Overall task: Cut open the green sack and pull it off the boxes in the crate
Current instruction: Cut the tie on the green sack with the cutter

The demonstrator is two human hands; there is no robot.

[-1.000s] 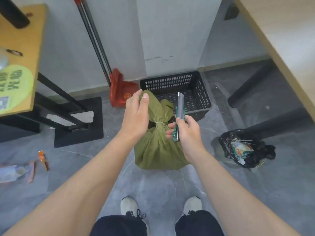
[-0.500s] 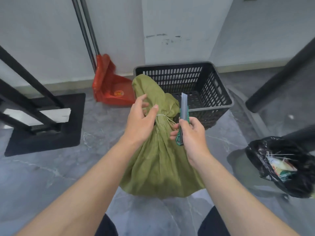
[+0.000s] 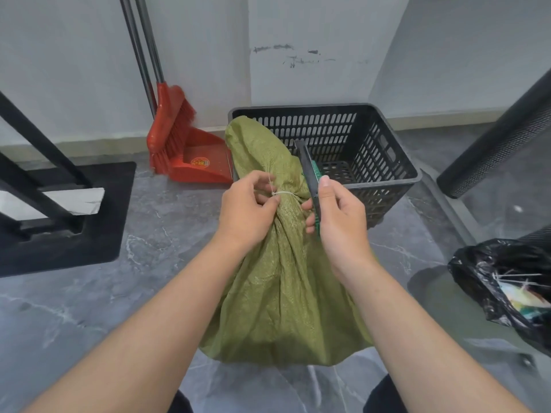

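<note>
We see the green sack [image 3: 283, 278] standing on the grey marbled floor [image 3: 89, 293], just in front of the black slotted crate [image 3: 372, 150]; its neck is cinched by a white zip tie [image 3: 283, 194], and the loose top flops back against the crate's near-left corner. The crate interior, where visible, shows only its perforated bottom.

Left hand [image 3: 249, 210]: fingers curled in at the tie, thumb and forefinger pinched on its free end at the left of the neck; the other fingers are bent against the sack cloth.

Right hand [image 3: 337, 216]: closed around a utility knife [image 3: 311, 180] with a dark body and green trim; thumb lies up along the handle, fingertips wrap from behind and touch the sack's neck; the knife points up and away, its tip standing before the crate's inner wall; whether a blade is extended we cannot tell.

Around: a red broom [image 3: 170, 126] and red dustpan [image 3: 199, 156] lean at the wall left of the crate; a black bin bag [image 3: 492, 278] with litter sits open at the right; a black frame base [image 3: 59, 216] lies on the floor at left.
</note>
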